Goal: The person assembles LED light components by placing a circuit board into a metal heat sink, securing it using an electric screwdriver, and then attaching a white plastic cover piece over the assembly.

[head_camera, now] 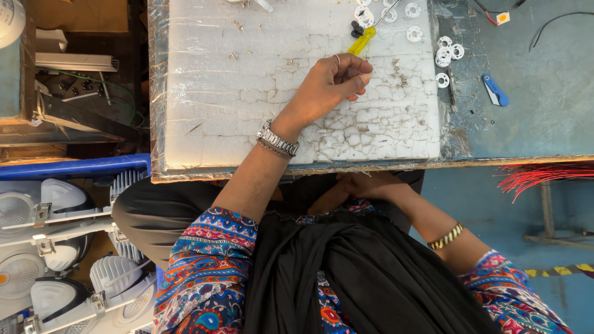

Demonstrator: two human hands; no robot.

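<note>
The left hand (331,86) rests on a white foam board (204,93), its fingertips (362,73) pinched together. Whether they pinch one of the small screws (399,71) lying loose just beside them I cannot tell; anything between them is too small to make out. A ring shows on one finger, and a metal watch and a bracelet sit at the wrist.

Just beyond the fingertips lies a screwdriver with a yellow handle (362,41), its shaft pointing away toward the top edge. It is apart from the hand, not held.

The right hand (365,184) is down below the table edge, in the lap against dark cloth; its fingers are hidden, so I cannot tell whether they are apart or together.

As a judgement, the work looks only partly done: I count about nine white plastic rings (443,59) in view, spread loose around the far right corner of the foam and on the grey table (544,93), with none visibly joined to anything. Screws lie scattered in several small clusters, too small to count. One blue-handled tool (495,90) lies on the table, and a bundle of red wires (538,176) hangs at its edge. White lamp housings (62,247) are piled at the left, at least five.
</note>
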